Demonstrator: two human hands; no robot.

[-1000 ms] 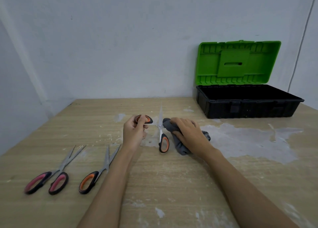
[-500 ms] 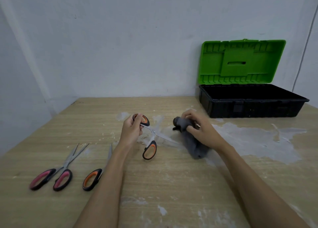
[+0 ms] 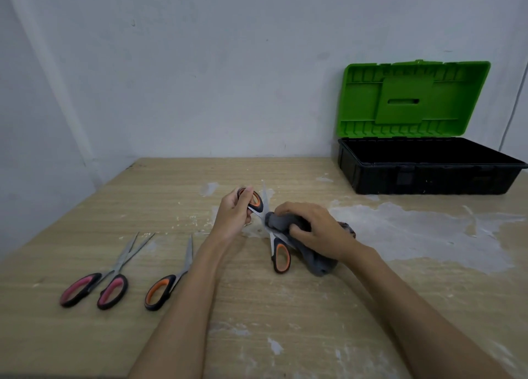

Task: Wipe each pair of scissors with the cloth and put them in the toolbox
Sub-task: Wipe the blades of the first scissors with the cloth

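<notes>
Nearest, on the worktop (image 3: 285, 307), two waiting pairs lie to the left: the pink-handled scissors (image 3: 97, 285) and the orange-handled scissors (image 3: 168, 281), blades pointing away; beyond them the left hand (image 3: 233, 217) pinches one loop of the open scissors (image 3: 271, 235), while the right hand (image 3: 317, 230) grips the grey cloth (image 3: 317, 260) round a blade; the free blade points away, the free loop toward the person; farther, right of both hands and nearer the right one, the toolbox (image 3: 428, 175) stands open, apparently empty.
</notes>
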